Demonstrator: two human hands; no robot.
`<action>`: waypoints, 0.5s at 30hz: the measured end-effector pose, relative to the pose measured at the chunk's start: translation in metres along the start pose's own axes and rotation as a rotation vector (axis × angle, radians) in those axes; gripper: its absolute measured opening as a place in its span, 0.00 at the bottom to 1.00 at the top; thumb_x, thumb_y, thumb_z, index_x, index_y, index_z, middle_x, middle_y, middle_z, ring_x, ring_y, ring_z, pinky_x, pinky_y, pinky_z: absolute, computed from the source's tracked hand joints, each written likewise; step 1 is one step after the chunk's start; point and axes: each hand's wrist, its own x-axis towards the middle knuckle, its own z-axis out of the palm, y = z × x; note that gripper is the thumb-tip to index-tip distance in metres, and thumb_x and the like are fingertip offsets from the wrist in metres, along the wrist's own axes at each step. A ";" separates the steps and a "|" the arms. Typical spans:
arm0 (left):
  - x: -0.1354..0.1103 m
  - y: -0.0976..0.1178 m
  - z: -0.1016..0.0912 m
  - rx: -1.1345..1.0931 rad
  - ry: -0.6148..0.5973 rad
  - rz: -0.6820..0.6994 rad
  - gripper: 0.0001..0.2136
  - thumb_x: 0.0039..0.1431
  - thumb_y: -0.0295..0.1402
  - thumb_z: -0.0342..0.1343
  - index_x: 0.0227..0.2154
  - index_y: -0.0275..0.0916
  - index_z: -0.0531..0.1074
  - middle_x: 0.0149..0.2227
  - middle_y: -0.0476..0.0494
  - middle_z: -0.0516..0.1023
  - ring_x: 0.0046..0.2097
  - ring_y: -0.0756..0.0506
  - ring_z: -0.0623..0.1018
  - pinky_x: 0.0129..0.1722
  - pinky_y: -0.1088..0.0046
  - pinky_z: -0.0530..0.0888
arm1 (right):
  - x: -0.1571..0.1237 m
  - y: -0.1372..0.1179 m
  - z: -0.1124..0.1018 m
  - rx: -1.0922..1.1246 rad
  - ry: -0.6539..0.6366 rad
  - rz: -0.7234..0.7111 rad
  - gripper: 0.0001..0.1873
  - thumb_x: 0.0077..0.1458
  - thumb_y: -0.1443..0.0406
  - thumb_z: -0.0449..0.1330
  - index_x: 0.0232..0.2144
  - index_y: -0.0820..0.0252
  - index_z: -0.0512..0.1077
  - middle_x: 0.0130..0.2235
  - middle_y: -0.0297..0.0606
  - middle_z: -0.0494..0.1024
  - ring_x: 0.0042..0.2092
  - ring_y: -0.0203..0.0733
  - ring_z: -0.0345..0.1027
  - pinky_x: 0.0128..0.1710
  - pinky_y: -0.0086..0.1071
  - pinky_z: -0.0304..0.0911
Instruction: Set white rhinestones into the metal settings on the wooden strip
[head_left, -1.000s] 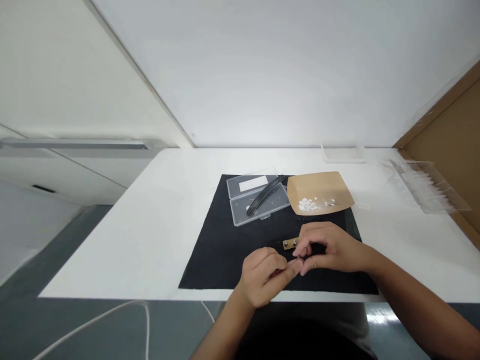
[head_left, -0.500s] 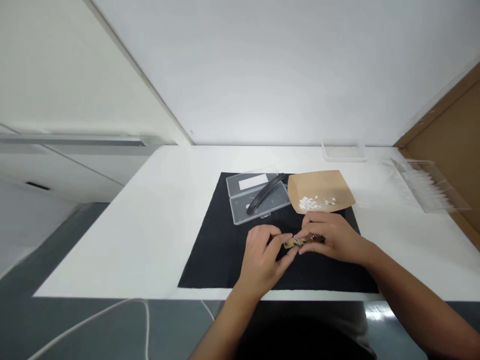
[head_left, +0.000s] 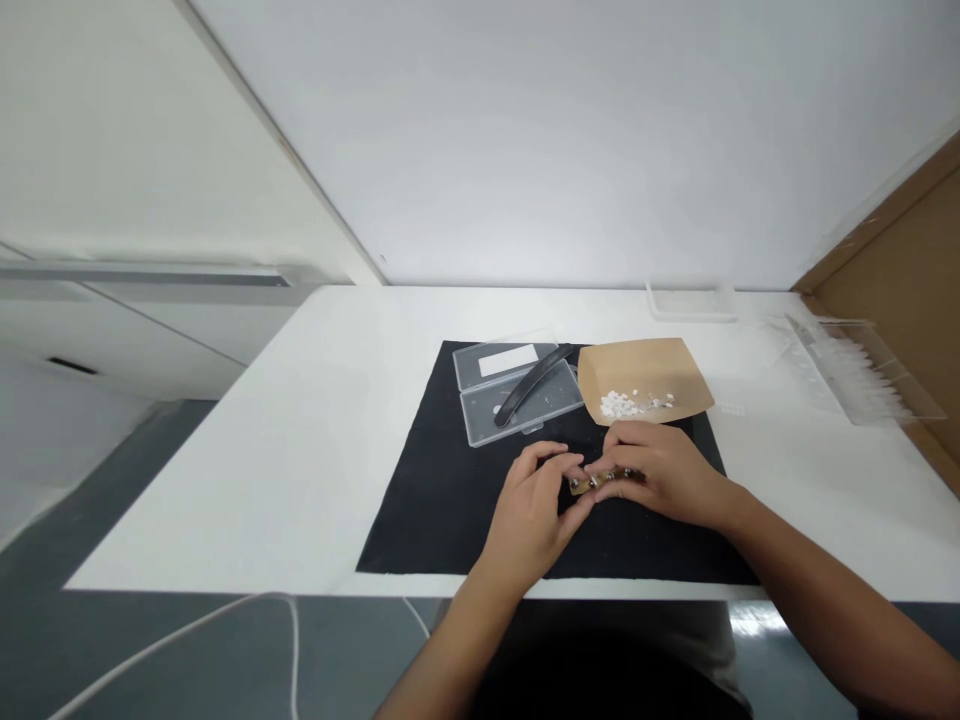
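Note:
Over the black mat (head_left: 442, 500), both hands hold a small tan strip (head_left: 579, 486) with several shiny dark round pieces along it. My left hand (head_left: 529, 510) pinches its left end between thumb and fingertips. From the other side my right hand (head_left: 664, 470) grips the strip, and its fingers cover the right part. What the round pieces are, I cannot make out. Just beyond the right hand sits a brown paper tray (head_left: 637, 360) with small white pieces (head_left: 619, 404) and a few dark bits in it.
An open transparent plastic case (head_left: 480, 425) lies at the back of the mat, with a dark curved strip (head_left: 529, 385) across it. A transparent tray (head_left: 690, 303) stands by the wall. Farther right on the white table (head_left: 262, 450) is a rack of transparent pieces (head_left: 862, 375).
The fingers of my left hand have shifted and lifted slightly at the strip's left end. My right hand keeps its grip. The view has moved a little.

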 end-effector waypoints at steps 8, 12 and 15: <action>0.001 0.000 -0.001 -0.016 0.000 0.025 0.18 0.65 0.28 0.64 0.55 0.40 0.68 0.41 0.42 0.83 0.56 0.36 0.77 0.53 0.53 0.79 | 0.001 -0.002 0.001 -0.049 0.006 -0.007 0.13 0.66 0.53 0.64 0.46 0.52 0.81 0.38 0.34 0.77 0.38 0.36 0.70 0.37 0.30 0.61; 0.001 0.000 -0.001 -0.019 -0.017 0.014 0.18 0.65 0.29 0.64 0.55 0.40 0.68 0.41 0.42 0.83 0.56 0.36 0.77 0.53 0.54 0.79 | 0.001 -0.002 0.001 -0.054 0.010 0.000 0.12 0.66 0.54 0.65 0.45 0.53 0.81 0.38 0.35 0.78 0.38 0.37 0.70 0.37 0.30 0.61; 0.001 0.000 -0.001 -0.021 -0.024 0.006 0.17 0.65 0.29 0.64 0.54 0.41 0.69 0.40 0.43 0.83 0.56 0.36 0.77 0.53 0.54 0.79 | 0.001 -0.004 0.000 -0.055 0.005 0.018 0.11 0.66 0.55 0.66 0.44 0.52 0.81 0.38 0.34 0.78 0.38 0.36 0.71 0.37 0.30 0.61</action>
